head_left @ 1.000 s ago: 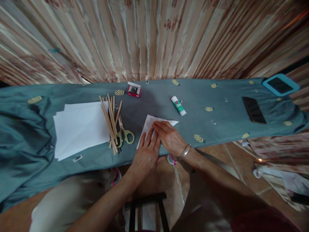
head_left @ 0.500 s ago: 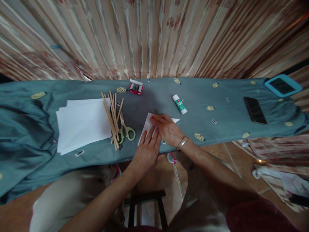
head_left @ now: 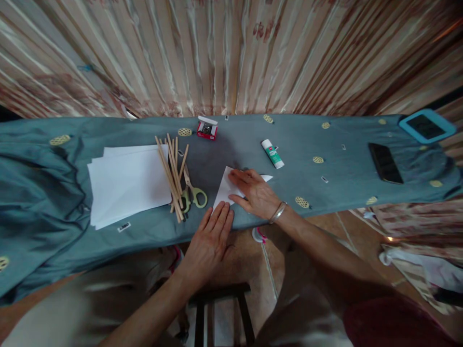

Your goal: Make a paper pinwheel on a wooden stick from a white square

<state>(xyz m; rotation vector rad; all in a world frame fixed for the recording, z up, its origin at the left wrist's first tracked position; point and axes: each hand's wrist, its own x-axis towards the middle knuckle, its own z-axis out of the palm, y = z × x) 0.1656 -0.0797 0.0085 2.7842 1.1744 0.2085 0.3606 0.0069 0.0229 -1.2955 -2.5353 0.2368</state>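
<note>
A folded white sheet of paper (head_left: 224, 188) lies at the table's near edge, with a pointed corner showing to the right. My right hand (head_left: 255, 193) rests flat across it, fingers stretched out, covering its middle. At the sheet's lower left corner is my left hand (head_left: 213, 234), its fingers extended and the fingertips touching the paper's edge. Left of the sheet, green-handled scissors (head_left: 197, 196) lie partly under several wooden sticks (head_left: 170, 176). Beyond my right hand lies a glue stick (head_left: 272, 153) with a white cap and green label.
A stack of white paper (head_left: 126, 185) lies left on the teal cloth-covered table (head_left: 231, 149). An open red box (head_left: 207, 128) of small metal pieces sits at the back. To the right are a black phone (head_left: 385, 163) and a blue-framed device (head_left: 427, 126). A curtain (head_left: 217, 58) hangs behind.
My left hand has slid down and left, off the middle of the paper to its lower corner. My right hand stays on the sheet, its thumb now spread. The view has shifted slightly.
</note>
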